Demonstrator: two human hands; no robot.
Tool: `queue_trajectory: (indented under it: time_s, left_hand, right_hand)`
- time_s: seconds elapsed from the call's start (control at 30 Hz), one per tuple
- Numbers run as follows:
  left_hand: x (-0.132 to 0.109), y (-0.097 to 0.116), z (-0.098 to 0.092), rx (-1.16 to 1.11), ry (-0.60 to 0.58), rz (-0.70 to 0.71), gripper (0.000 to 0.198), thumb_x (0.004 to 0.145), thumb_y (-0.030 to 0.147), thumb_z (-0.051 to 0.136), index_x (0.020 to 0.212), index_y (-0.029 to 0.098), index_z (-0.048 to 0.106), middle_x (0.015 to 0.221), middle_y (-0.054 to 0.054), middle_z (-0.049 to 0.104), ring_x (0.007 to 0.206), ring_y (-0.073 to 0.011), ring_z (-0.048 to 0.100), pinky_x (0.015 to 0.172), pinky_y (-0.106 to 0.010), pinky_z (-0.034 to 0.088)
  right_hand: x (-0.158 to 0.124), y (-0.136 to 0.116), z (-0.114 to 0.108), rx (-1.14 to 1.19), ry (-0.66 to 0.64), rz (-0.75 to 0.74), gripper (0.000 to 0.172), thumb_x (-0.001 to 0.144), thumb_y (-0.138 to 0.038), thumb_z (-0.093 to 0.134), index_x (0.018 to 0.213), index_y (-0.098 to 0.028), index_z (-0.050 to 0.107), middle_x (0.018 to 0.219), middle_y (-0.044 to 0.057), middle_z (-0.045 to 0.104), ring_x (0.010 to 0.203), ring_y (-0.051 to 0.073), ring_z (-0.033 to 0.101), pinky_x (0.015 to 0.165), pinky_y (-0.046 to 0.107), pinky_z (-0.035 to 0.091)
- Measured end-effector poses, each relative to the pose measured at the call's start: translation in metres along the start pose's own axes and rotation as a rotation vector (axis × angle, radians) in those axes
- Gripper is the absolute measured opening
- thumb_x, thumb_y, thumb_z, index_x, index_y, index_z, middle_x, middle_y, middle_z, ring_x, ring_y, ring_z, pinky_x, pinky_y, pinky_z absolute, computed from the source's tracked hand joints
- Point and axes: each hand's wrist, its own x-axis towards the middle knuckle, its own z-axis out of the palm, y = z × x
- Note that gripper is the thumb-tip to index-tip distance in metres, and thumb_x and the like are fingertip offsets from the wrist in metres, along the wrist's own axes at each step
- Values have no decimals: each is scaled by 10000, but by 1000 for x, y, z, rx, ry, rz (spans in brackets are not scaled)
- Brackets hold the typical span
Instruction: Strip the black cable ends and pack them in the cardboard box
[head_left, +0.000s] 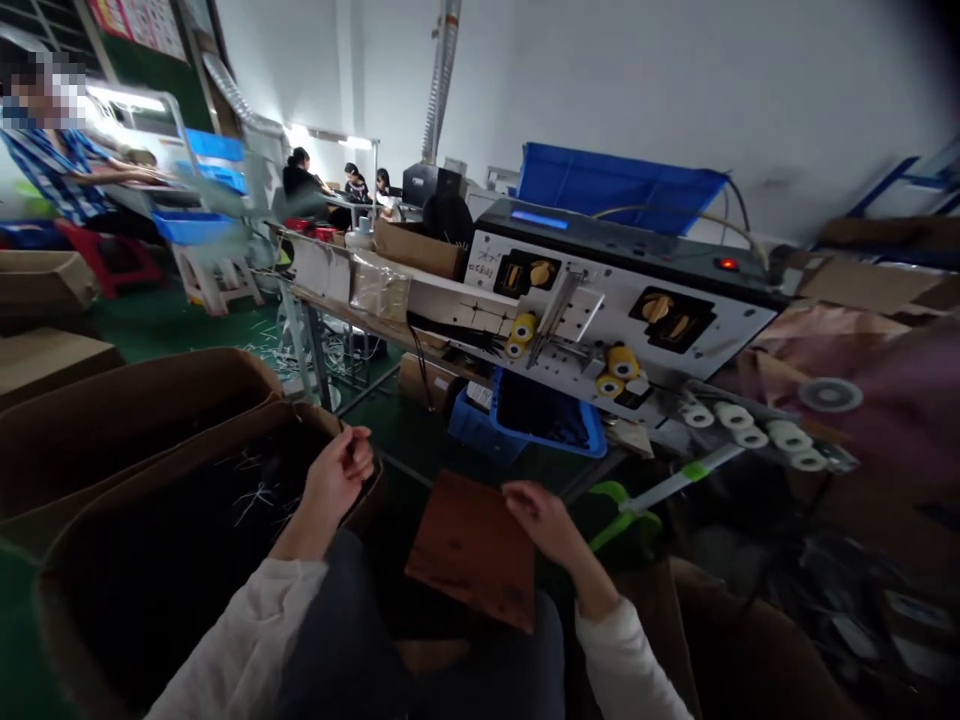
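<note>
My left hand [346, 468] is raised over the near edge of an open cardboard box [300, 425], its fingers curled together. Whatever may be between those fingers is too small to make out. On the far side of my lap lies a flat reddish-brown board [476, 545], tilted and marked with dark smudges. At its upper right corner is my right hand [538, 512], with thumb and fingers bent into a pinch. I cannot tell whether it touches the board or holds something small. Thin pale strands [259, 490] lie in the dark box to the left.
A white machine [600, 310] with yellow rollers stands on a bench ahead. Below it sits a blue crate [551, 415] of dark items. White rollers [750, 430] and a blurred pinkish spinning reel [831, 394] are at right. People sit working at far left.
</note>
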Motion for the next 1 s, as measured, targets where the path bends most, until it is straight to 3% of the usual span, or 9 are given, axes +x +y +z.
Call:
queue_trajectory:
  time_s: [0.13,0.23,0.37,0.5,0.67,0.8,0.87,0.93,1.0]
  left_hand:
    - [-20,-15,-9,65,-32,-125,259,827,344,571,920,113,643,415,82,275,353,-38,243,361,-162,195]
    - [-31,-21,-19,76,-84,-142,322,814,372,599,1002,114,642,453,70,353,377,-32,270,392,-168,212]
    - [-41,-22,-30,83,-92,-132,313,790,381,639,942,108,655,517,43,434,414,-20,271,423,-175,200]
    - [-46,-21,-38,76,-58,-164,312,785,394,647,926,115,656,488,57,389,409,-18,221,419,-183,138]
    - [-37,-14,-39,52,-41,-131,322,784,409,643,918,118,667,466,64,367,399,-21,227,417,-181,155]
    - [-14,-4,-16,19,-61,-56,343,732,403,696,893,101,676,546,32,466,421,-15,279,414,-165,164]
    - [1,-1,6,14,-65,-45,367,705,388,722,922,95,675,652,-9,560,430,-6,284,405,-160,145]
    - [16,-2,32,32,-85,-61,404,710,407,714,956,91,665,791,-71,633,428,3,276,396,-159,133]
    - [29,-7,55,43,-140,-86,429,715,439,700,958,89,654,867,-110,654,418,7,267,388,-160,127]
  right_hand:
    - [93,-75,-23,-165,169,-361,204,853,-267,527,997,-242,669,947,59,666,855,198,609,742,303,491]
    - [165,-127,-30,-475,243,-459,221,865,-211,486,978,-211,676,972,82,660,927,217,589,842,326,460]
    - [236,-165,-20,-910,140,-218,265,868,-189,452,992,-164,685,1075,121,653,1015,237,590,894,328,438]
    - [266,-169,-2,-1079,54,-30,275,859,-242,491,1013,-123,686,1084,170,656,1031,262,606,875,333,454]
    - [268,-171,1,-1106,101,-7,284,848,-209,471,1023,-126,679,1084,186,650,995,286,623,828,355,473]
    - [235,-180,-12,-987,180,-55,241,849,-273,467,922,-155,664,925,143,681,886,270,638,760,350,468]
    - [201,-178,-15,-771,67,-126,187,846,-274,475,843,-169,629,807,87,684,789,209,634,723,301,455]
    - [161,-167,-13,-485,-128,-172,167,858,-287,473,798,-175,582,711,34,665,670,146,601,661,250,437]
    - [121,-148,-5,-216,-299,-120,188,875,-338,469,810,-177,541,667,3,641,549,103,528,563,219,400]
